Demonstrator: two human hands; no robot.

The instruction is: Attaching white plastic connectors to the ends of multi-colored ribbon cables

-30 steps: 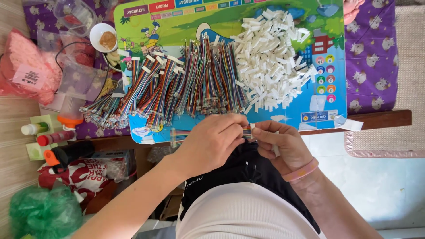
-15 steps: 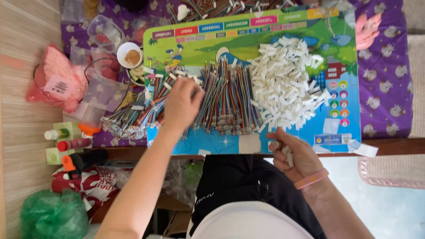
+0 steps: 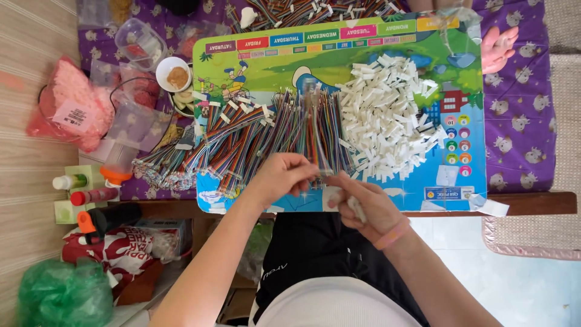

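While a white connector (image 3: 357, 209) is pinched in the right hand (image 3: 369, 206), a wire strand (image 3: 324, 166), long axis near-far, is gripped by the left hand (image 3: 284, 175), approx touching, just left.

Bare forearms, pink wristband (image 3: 392, 234) on right wrist, white top, black shorts with small white print
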